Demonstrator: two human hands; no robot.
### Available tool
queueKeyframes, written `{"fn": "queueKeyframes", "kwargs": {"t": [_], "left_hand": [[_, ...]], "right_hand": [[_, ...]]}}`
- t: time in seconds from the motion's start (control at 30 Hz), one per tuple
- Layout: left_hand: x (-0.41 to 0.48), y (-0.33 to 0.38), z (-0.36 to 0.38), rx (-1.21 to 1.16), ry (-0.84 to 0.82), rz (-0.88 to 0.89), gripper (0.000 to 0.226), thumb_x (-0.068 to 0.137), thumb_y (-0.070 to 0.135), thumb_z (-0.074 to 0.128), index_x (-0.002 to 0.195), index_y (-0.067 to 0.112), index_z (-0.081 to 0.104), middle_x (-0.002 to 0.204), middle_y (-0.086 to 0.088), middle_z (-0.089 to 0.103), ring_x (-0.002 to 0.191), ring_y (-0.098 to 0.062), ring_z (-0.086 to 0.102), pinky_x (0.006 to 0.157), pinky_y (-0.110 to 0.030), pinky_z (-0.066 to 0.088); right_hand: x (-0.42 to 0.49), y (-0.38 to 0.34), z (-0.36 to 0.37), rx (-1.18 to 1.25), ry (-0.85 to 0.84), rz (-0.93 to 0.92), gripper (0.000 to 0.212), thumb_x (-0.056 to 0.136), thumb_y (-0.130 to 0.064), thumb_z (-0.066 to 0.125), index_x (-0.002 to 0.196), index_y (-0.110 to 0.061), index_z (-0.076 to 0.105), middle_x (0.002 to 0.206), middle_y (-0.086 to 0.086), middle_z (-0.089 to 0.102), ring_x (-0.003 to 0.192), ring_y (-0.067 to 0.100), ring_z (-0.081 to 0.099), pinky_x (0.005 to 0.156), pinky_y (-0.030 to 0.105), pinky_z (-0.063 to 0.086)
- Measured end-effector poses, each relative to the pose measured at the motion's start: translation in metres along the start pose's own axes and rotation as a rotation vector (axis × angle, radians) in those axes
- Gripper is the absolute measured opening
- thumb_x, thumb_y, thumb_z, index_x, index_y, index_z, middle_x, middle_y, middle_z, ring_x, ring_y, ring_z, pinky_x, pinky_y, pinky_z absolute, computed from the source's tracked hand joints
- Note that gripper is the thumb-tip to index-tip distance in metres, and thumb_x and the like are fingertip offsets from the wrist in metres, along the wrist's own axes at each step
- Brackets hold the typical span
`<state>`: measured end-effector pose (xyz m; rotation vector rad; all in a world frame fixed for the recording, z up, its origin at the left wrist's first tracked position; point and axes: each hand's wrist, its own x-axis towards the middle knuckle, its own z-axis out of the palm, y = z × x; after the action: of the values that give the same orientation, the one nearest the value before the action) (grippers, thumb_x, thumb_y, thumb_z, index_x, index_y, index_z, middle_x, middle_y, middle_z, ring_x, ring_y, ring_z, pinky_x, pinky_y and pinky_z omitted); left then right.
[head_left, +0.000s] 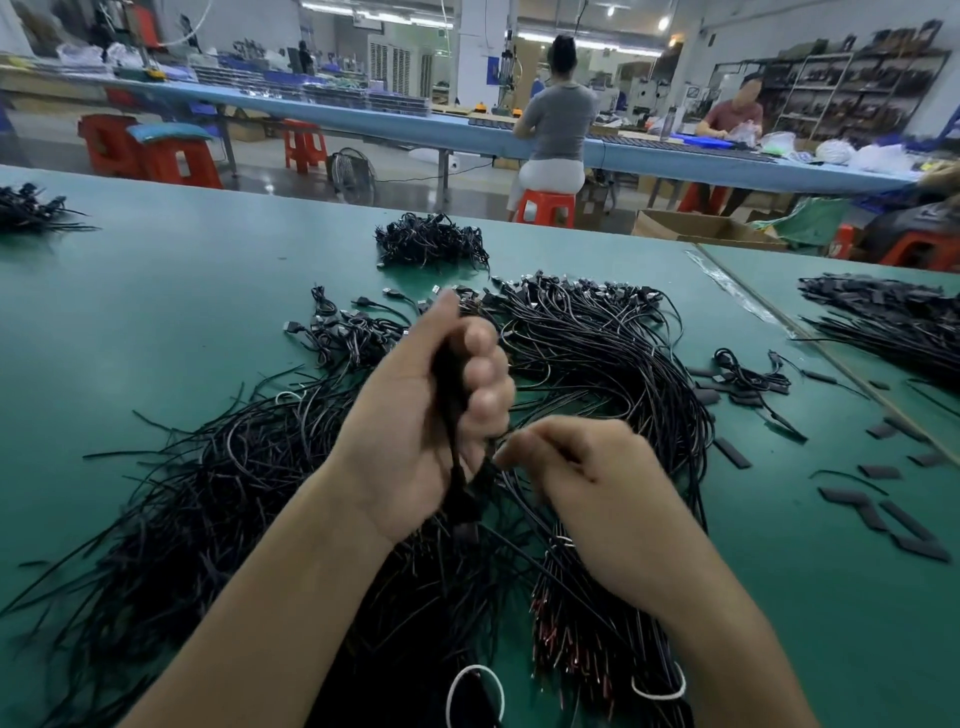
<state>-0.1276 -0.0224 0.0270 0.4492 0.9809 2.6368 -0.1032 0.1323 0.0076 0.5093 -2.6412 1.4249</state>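
Green worktable (156, 322), factory hall: a large pile of black cables (597, 353) covers its middle, with flat black sleeve pieces (732, 452) to the pile's right. Above the pile, the left hand (431, 415) holds a bundle of cables (449, 384) upright, fingers curled fully around it. Just beside the bundle's lower end, the right hand (587, 483) pinches a thin cable (496, 446) between thumb and fingertips, though blurred.

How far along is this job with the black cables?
Possibly done: a small heap of black cables sits apart at the far edge of the green table. In hand: the left hand grips a dark bundle of black cables, blurred, while the right hand pinches at its lower end. Still to do: the big loose spread of black cables around the hands, plus flat black sleeve pieces scattered at right. Most seems ahead.
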Motion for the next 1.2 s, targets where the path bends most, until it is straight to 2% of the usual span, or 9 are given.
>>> {"fn": "queueKeyframes", "kwargs": {"t": [0.13, 0.3, 0.47, 0.57, 0.63, 0.77, 0.87, 1.07, 1.2], "left_hand": [[0.007, -0.011, -0.007, 0.318, 0.186, 0.230, 0.046, 0.104, 0.034, 0.038, 0.089, 0.006, 0.072, 0.085, -0.011, 0.074, 0.084, -0.023, 0.073, 0.072, -0.025, 0.058], [0.002, -0.021, -0.007, 1.133, 0.196, 0.083, 0.050, 0.106, 0.037, 0.038, 0.072, 0.017, 0.069, 0.064, -0.002, 0.069, 0.061, -0.013, 0.066, 0.060, -0.026, 0.052], [-0.006, -0.017, -0.003, 0.960, 0.023, -0.311, 0.062, 0.098, 0.064, 0.030, 0.054, 0.023, 0.051, 0.046, 0.009, 0.038, 0.035, -0.006, 0.031, 0.037, -0.015, 0.026], [-0.009, -0.008, -0.003, 0.750, -0.083, -0.444, 0.062, 0.089, 0.076, 0.036, 0.055, 0.025, 0.043, 0.046, 0.011, 0.031, 0.035, -0.004, 0.022, 0.033, -0.013, 0.020], [-0.012, -0.003, -0.005, 0.646, -0.176, -0.489, 0.065, 0.089, 0.077, 0.038, 0.048, 0.026, 0.040, 0.042, 0.012, 0.026, 0.033, -0.004, 0.021, 0.032, -0.013, 0.016], [-0.015, 0.000, -0.007, 0.559, -0.235, -0.534, 0.057, 0.091, 0.065, 0.046, 0.050, 0.026, 0.040, 0.041, 0.007, 0.039, 0.031, -0.006, 0.041, 0.030, -0.012, 0.024], [-0.015, -0.002, -0.006, 0.578, -0.194, -0.516, 0.054, 0.089, 0.062, 0.047, 0.051, 0.024, 0.038, 0.047, 0.000, 0.051, 0.039, -0.012, 0.056, 0.031, -0.014, 0.036], [-0.007, -0.011, -0.002, 0.752, 0.067, -0.351, 0.059, 0.093, 0.058, 0.049, 0.045, 0.025, 0.041, 0.050, 0.005, 0.042, 0.042, -0.010, 0.044, 0.038, -0.016, 0.033], [-0.003, -0.016, -0.004, 0.672, 0.130, -0.219, 0.038, 0.096, 0.037, 0.056, 0.064, 0.023, 0.069, 0.067, -0.004, 0.052, 0.061, -0.015, 0.051, 0.056, -0.025, 0.043]], "right_hand": [[-0.003, -0.005, 0.000, -0.016, -0.100, -0.019, 0.018, 0.099, -0.032, 0.058, 0.086, -0.028, 0.070, 0.052, -0.009, 0.050, 0.043, 0.004, 0.036, 0.041, 0.021, 0.031], [-0.004, -0.005, -0.014, -0.025, 0.041, -0.142, 0.014, 0.093, -0.032, 0.066, 0.082, -0.028, 0.075, 0.071, -0.013, 0.070, 0.061, 0.007, 0.064, 0.060, 0.027, 0.051], [-0.002, 0.001, -0.020, 0.211, 0.128, -0.179, 0.008, 0.081, -0.020, 0.080, 0.075, -0.022, 0.075, 0.068, -0.001, 0.074, 0.068, 0.021, 0.072, 0.072, 0.042, 0.058], [0.000, 0.004, -0.019, 0.305, 0.164, -0.173, 0.023, 0.072, -0.036, 0.086, 0.076, -0.020, 0.070, 0.069, 0.004, 0.070, 0.061, 0.015, 0.062, 0.061, 0.026, 0.053], [0.001, 0.003, -0.017, 0.398, 0.081, -0.161, 0.021, 0.073, -0.040, 0.083, 0.076, -0.025, 0.068, 0.072, 0.003, 0.068, 0.062, 0.017, 0.056, 0.061, 0.029, 0.049], [0.000, 0.003, -0.018, 0.435, -0.019, -0.156, 0.022, 0.080, -0.041, 0.076, 0.079, -0.022, 0.065, 0.076, 0.016, 0.063, 0.065, 0.034, 0.055, 0.065, 0.054, 0.051], [-0.001, 0.003, -0.020, 0.408, -0.036, -0.155, 0.020, 0.084, -0.041, 0.071, 0.081, -0.022, 0.064, 0.080, 0.017, 0.063, 0.069, 0.030, 0.056, 0.066, 0.046, 0.049], [0.001, 0.002, -0.014, 0.272, 0.106, -0.151, 0.018, 0.087, -0.033, 0.069, 0.080, -0.021, 0.058, 0.072, 0.007, 0.062, 0.065, 0.029, 0.057, 0.060, 0.041, 0.049], [0.001, -0.005, -0.002, 0.237, 0.246, -0.220, 0.019, 0.090, -0.017, 0.071, 0.077, -0.022, 0.058, 0.075, -0.009, 0.069, 0.068, 0.009, 0.067, 0.060, 0.019, 0.053]]}}
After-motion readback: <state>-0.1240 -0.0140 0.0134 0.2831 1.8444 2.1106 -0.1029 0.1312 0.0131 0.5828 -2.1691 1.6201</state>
